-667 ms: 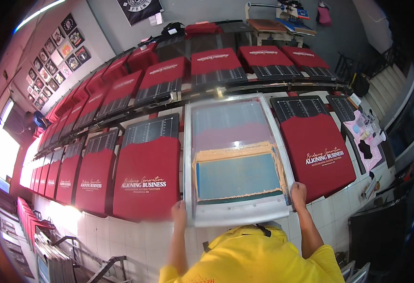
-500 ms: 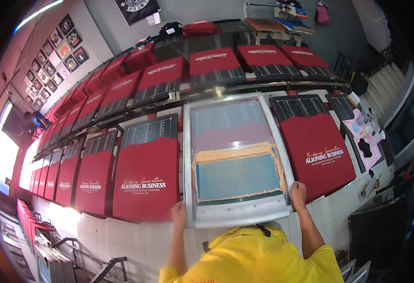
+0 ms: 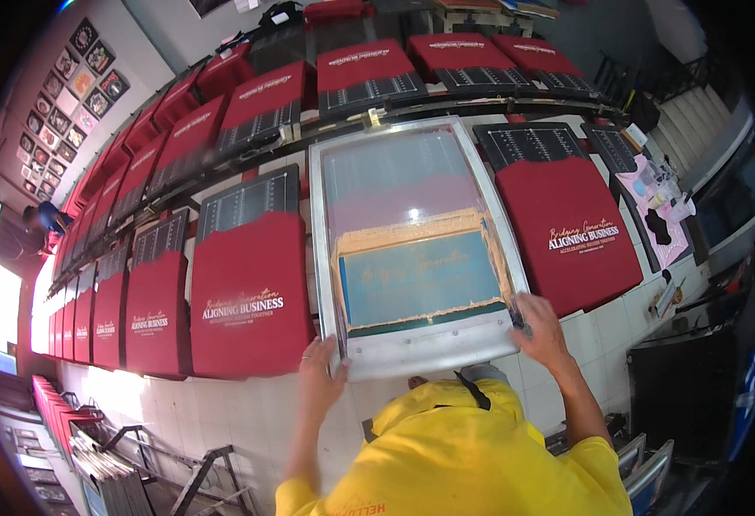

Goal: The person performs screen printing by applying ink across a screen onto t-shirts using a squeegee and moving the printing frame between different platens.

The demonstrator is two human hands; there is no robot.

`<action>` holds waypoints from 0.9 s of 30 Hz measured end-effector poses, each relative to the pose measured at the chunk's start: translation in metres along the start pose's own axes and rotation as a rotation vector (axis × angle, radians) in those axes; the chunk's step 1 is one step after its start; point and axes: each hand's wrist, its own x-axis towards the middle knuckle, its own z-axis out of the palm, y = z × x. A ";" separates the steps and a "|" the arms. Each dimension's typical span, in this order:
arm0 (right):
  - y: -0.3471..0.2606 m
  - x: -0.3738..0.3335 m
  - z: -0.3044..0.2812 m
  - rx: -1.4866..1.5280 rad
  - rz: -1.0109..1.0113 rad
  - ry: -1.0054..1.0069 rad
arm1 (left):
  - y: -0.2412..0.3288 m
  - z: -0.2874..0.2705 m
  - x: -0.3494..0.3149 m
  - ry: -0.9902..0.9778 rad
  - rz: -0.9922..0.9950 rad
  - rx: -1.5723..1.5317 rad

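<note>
A screen printing frame with a silver metal border lies over a board, with red cloth faintly visible through its mesh. Brown tape edges its blue stencil panel, where faint lettering shows. My left hand is at the frame's near left corner, thumb against the near edge and fingers along the side. At the near right corner, my right hand curls around the side bar. Printed red shirts lie on dark boards on either side: one left shirt and one right shirt.
Further red shirts on boards fill the far row. At right, a pink cloth carries cups and a black item. Metal racks stand behind at lower left. Another person is at the far left end.
The whole view has shifted, so the scene sits higher and further left. Both hands stay at the frame's near corners, their fingers more spread than before. The stencil's lettering shows more clearly.
</note>
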 end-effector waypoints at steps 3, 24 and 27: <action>-0.030 -0.009 -0.010 -0.062 -0.252 -0.294 | 0.033 -0.016 -0.014 -0.144 0.243 0.020; -0.088 0.073 0.037 -0.103 -0.392 -0.321 | 0.091 0.088 -0.026 -0.782 -0.614 -1.068; -0.078 0.098 0.023 0.007 -0.314 -0.367 | 0.092 0.097 -0.033 -0.736 -0.877 -1.264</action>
